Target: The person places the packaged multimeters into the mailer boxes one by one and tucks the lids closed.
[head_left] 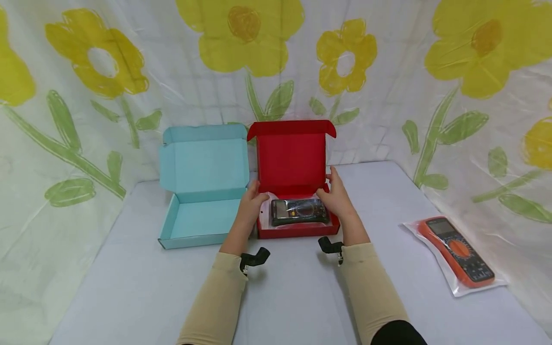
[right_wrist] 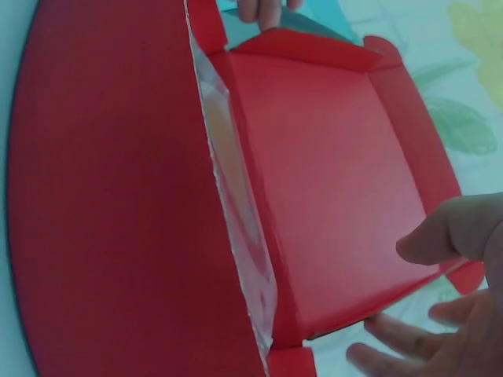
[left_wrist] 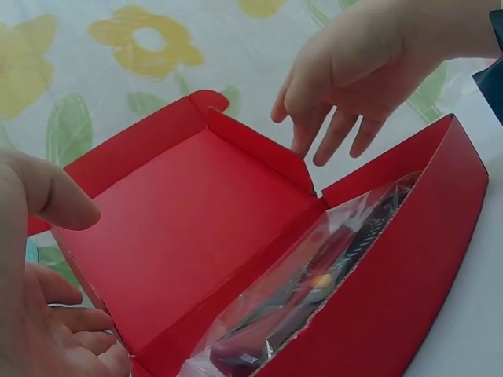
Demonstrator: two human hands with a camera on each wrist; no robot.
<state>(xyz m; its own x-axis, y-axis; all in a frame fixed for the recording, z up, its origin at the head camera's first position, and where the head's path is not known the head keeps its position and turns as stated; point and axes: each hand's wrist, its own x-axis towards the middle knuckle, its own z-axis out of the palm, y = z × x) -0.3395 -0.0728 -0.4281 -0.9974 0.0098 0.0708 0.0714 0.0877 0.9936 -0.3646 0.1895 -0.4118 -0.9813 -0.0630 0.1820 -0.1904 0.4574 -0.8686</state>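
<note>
A red cardboard box (head_left: 298, 233) stands with its lid (head_left: 291, 163) raised. In its tray lies a dark multimeter (head_left: 300, 212) in a clear plastic bag (left_wrist: 259, 302). At the box's left side is my left hand (head_left: 250, 206), its thumb apart from the fingers, which lie near the lid's edge in the left wrist view. My right hand (head_left: 339, 197) is at the right side, thumb toward the lid and fingers spread outside its edge in the right wrist view. Neither hand has anything between thumb and fingers.
A light blue box (head_left: 206, 165) stands with its lid up, close to the red box's left. An orange multimeter (head_left: 459, 249) in a clear bag lies at the right of the white table (head_left: 284, 297). Behind rises a flower-printed curtain (head_left: 371, 134).
</note>
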